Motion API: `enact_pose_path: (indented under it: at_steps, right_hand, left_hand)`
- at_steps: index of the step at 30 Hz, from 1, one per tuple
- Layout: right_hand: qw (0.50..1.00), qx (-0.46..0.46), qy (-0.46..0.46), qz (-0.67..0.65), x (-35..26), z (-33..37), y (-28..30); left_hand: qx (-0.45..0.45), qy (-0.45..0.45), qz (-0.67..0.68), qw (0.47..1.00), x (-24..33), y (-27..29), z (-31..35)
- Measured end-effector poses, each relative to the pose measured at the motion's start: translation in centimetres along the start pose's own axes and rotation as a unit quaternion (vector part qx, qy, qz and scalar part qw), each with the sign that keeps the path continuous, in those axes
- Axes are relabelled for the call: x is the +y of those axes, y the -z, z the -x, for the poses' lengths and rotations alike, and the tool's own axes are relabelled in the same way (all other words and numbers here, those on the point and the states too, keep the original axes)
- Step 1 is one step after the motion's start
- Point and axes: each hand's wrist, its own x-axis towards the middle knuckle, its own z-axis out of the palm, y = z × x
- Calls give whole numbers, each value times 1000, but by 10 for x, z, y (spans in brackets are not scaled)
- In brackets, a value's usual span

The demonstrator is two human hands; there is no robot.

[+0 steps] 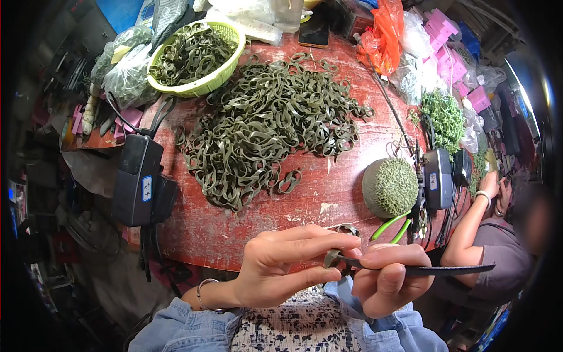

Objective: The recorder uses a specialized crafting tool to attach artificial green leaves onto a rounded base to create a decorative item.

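My left hand point(287, 267) pinches a small dark-green rubbery ring point(332, 258) between its fingertips, in front of my body at the near table edge. My right hand point(396, 278) is closed around a slim dark tool point(451, 271), whose narrow tip meets the ring. The tool's other end sticks out to the right; its exact kind is unclear. Beyond my hands, a wide pile of similar dark-green rings point(264, 123) covers the middle of the red table. Another dark loop point(347, 230) shows just behind my left fingertips, partly hidden.
A yellow-green basket point(202, 88) holds more rings. A round container of green bits point(394, 186) stands right, near green tool handles point(389, 230). Black boxes point(136, 179) flank the table. A phone point(314, 34) and orange bag point(384, 41) lie behind. Another person point(487, 252) works at right.
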Motion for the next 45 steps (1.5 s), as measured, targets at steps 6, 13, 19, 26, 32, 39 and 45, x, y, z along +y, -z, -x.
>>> enact_pose_path:
  at_steps: [6,13,19,26,32,39,45]
  right_hand:
    - [998,46,-52,-2,-6,2,-2]
    - [999,35,-18,-24,-4,0,-1]
    - [999,21,-26,-27,0,2,2]
    - [998,45,-6,-34,1,0,-2]
    - [997,60,-29,-43,-3,3,0]
    - [998,39,-48,-30,-2,-2,-2]
    - [986,129,-18,104,-2,0,-17]
  left_hand:
    - [4,-7,-1,1000,-3,-2,0]
    - [-6,-17,-20,1000,-2,-1,-1]
    - [2,-11,-3,1000,-2,-2,-2]
    - [1,-18,-11,1000,-4,0,0]
    - [-10,-22,-11,1000,-3,-4,-3]
    - [5,-21,-13,1000,-6,0,1]
    - [0,-48,-30,998,-8,0,1]
